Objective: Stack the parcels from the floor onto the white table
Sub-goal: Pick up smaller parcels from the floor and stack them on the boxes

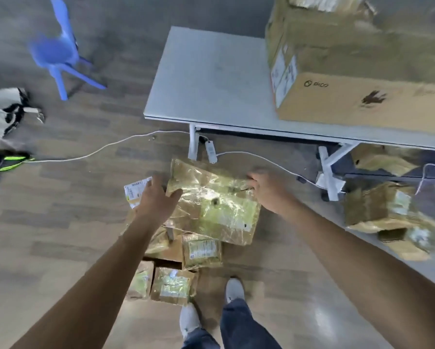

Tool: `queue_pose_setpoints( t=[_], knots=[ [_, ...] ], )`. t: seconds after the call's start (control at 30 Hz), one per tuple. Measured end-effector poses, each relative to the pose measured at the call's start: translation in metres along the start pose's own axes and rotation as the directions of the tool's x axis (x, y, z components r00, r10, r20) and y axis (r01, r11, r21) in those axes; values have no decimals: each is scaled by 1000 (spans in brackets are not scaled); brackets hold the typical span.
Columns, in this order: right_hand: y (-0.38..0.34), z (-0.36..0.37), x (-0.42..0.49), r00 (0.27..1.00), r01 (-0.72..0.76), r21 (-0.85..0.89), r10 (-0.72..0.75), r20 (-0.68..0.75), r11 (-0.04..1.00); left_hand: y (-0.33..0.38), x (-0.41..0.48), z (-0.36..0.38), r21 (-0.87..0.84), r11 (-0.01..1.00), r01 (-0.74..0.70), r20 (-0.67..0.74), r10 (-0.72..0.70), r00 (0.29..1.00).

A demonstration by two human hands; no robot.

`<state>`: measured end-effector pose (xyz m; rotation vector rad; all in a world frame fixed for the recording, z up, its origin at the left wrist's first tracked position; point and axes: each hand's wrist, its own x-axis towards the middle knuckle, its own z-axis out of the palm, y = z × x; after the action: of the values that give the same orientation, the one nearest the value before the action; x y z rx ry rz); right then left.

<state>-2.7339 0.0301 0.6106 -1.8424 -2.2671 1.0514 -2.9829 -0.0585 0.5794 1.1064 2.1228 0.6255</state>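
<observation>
**Item:** flat parcel (pixel 214 202), large, brown card, overwrapped in glossy clear tape.

**Location:** It was recorded on the floor (pixel 73 222), lying tilted on top of a heap of smaller parcels (pixel 202 250), just in front of the white table (pixel 206 79). Whether it had been raised off the heap could not be told.

**Hold:** The left hand (pixel 158 197) was placed at the left edge, with the thumb laid over the top face and the fingers kept together down the side. Their tips were hidden. The right hand (pixel 269 190) was placed at the far right edge, with the fingers curled over the rim and gripping it. Finer detail was lost to blur.

**Handling (judged):**
- The parcel was taken to be fairly light for its spread, and stiff enough to be carried flat.
- The wrinkled wrap suggested some give in the card.
- The taped skin was expected to be slippery, so a grip under opposite edges was thought safer than pressure on the faces.
- A hold at one corner alone was thought likely to let it sag or swing.

**Destination:** The left part of the table top was seen bare. The right part was occupied by a large carton (pixel 362 102) with another box on top of it.

**Nearby:** A power strip (pixel 211 152) and its white cable (pixel 261 158) were noted on the floor just beyond the parcel, where they could be snagged.
</observation>
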Motion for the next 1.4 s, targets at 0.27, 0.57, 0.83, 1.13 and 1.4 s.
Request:
queue_pose_setpoints(
  t=[0.27,0.57,0.83,1.13,1.4],
  knots=[
    [-29,-117,-73,964,196,-161,-220,-150,967,70,-46,-36,-338,924,-181,160,246,956],
    [-6,-195,-112,903,242,-81,-255,-345,967,164,-58,-49,-482,814,-325,86,413,906],
    [67,-273,-128,834,297,40,-240,-497,954,268,-82,-11,-271,775,-570,-91,569,817],
    [206,-387,-133,807,348,121,-231,-544,929,398,-110,89,-226,755,-616,-166,593,788],
    [253,-433,-101,880,274,363,-80,-469,891,463,-87,124,-348,758,-551,-248,493,834]
  ],
)
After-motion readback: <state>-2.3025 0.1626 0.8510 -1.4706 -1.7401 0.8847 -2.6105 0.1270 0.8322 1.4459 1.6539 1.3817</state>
